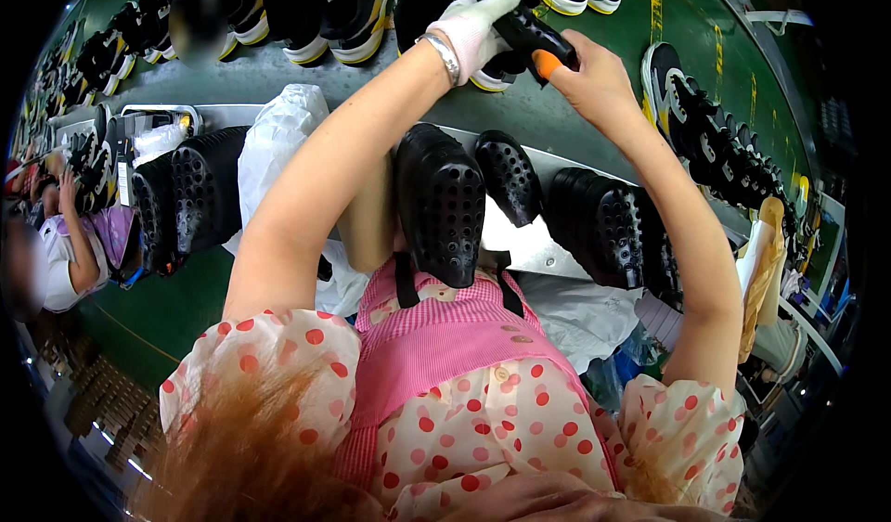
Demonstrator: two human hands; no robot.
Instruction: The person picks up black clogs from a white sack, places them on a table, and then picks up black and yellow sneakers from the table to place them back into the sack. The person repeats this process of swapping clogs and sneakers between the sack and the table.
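My left hand (471,38), in a white glove with a bracelet at the wrist, grips a black shoe (492,78) with a white and yellow sole, at the far middle. Its fingers are partly hidden. My right hand (599,78), bare with an orange cover on one finger, holds a black plastic shoe insert (529,32) with small holes, over the shoe and against the glove. How far the insert sits inside the shoe cannot be seen. Closer to me stands a nested stack of such inserts (441,202), with a smaller insert (509,174) beside it.
Black shoes (348,12) line the grey conveyor (278,78) along the far side; another row of shoes (710,141) runs down the right. More insert stacks (594,220) stand right and left. A white plastic bag (283,137) is by my left arm. A person (70,253) sits at far left.
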